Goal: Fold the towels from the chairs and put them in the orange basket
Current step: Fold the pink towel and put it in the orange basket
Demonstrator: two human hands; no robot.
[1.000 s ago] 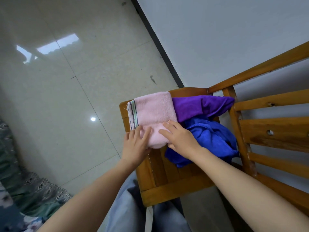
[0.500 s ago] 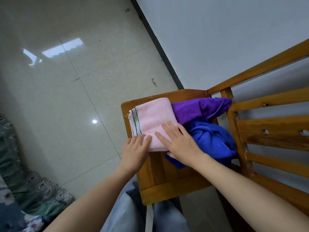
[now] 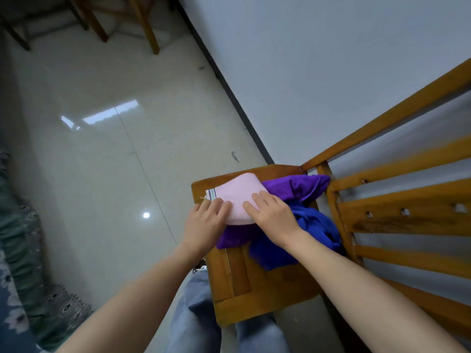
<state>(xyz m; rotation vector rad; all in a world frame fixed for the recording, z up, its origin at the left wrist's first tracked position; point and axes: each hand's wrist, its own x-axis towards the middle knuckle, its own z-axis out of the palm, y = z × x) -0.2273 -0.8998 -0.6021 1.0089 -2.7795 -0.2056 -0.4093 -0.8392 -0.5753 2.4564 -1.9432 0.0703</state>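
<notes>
While the pink towel (image 3: 237, 197) lay folded on the chair (image 3: 254, 289) seat, both hands rested on top of it. The left hand (image 3: 204, 222) had its fingers straight and close together on the near edge, by the striped end. I could not tell where its thumb was. The right hand (image 3: 274, 212) lay flat on the other side, with its fingers a little apart. Neither hand had a real hold on the cloth.

The pink towel sat at the far corner of the seat, partly on top of a purple towel (image 3: 298, 187). A blue towel (image 3: 313, 225) lay bunched up just beside it, close to the chair back. The orange basket was not in view.

Things could go wrong from here. The pink towel was on a lumpy pile, not on flat wood, so the fold might slip open when lifted. If the hands scooped too low, they might grab the purple towel too. Its corner was near the seat's edge, so a small tug might drop it on the floor (image 3: 114, 174). If only one side got picked up, the other side could flop down.
</notes>
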